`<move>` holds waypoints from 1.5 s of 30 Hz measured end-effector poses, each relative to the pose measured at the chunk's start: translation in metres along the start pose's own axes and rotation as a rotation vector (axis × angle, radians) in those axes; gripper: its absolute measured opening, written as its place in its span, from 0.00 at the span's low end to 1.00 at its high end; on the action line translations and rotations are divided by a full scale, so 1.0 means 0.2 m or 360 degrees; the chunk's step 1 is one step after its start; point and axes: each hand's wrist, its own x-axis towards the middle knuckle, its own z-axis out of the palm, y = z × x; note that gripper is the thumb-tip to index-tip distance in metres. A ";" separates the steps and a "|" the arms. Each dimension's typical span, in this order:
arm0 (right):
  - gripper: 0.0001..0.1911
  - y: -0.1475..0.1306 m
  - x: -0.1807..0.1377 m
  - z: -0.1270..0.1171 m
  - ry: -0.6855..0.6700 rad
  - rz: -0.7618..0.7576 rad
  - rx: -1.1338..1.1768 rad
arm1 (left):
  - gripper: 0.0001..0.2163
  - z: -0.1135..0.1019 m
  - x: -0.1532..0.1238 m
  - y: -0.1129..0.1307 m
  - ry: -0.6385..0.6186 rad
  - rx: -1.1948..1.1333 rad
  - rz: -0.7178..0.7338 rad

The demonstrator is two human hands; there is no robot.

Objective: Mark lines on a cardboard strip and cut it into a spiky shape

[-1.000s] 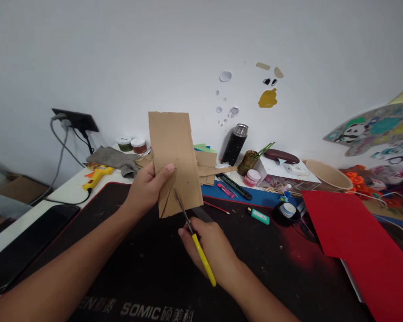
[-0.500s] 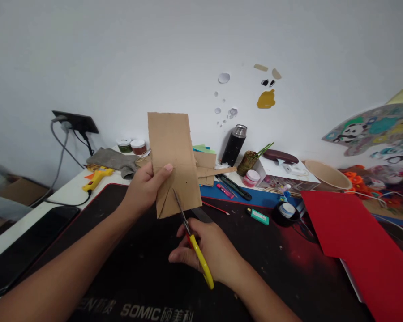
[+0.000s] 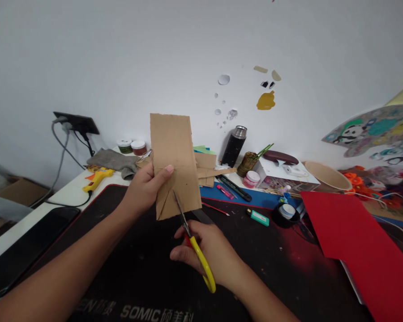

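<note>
A piece of brown cardboard [image 3: 173,138] is held upright above the dark desk mat, its left edge pinched in my left hand [image 3: 144,185] with the thumb across the front. A slanting cut runs up from its lower left corner. My right hand [image 3: 210,248] grips a pair of scissors [image 3: 201,264] with yellow and red handles. One blade lies over the lower front of the cardboard, pointing up and left; the other blade is hidden behind the sheet. The fingers inside the handles are partly out of sight.
Behind the cardboard are scraps [image 3: 205,160], a black flask [image 3: 234,145] and a black utility knife [image 3: 234,187]. Red sheets [image 3: 352,241] lie at the right, near a green lighter-like item [image 3: 258,217]. At the left are a yellow glue gun [image 3: 98,178] and a phone [image 3: 27,250].
The cardboard has shifted very slightly right and down. The scissors' handles have moved a little down and right, while both hands keep their hold.
</note>
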 end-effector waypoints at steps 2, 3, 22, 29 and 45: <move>0.26 0.00 0.00 -0.01 -0.0044 -0.0001 0.0022 | 0.26 -0.01 0.00 -0.01 -0.0013 0.0006 -0.0003; 0.27 0.00 0.00 -0.01 -0.0071 0.0016 0.0043 | 0.25 -0.01 0.00 -0.01 -0.0024 0.0015 0.0003; 0.26 -0.04 -0.04 -0.03 -0.0107 -0.0137 -0.0047 | 0.21 -0.01 -0.03 0.06 -0.0022 0.0082 0.0140; 0.17 -0.03 -0.03 0.01 0.0025 -0.0091 -0.0216 | 0.23 0.00 -0.02 0.05 -0.0047 0.0041 0.0099; 0.13 0.02 -0.01 0.02 0.0207 -0.0284 -0.0315 | 0.25 0.01 -0.02 0.05 -0.0011 0.0005 0.0055</move>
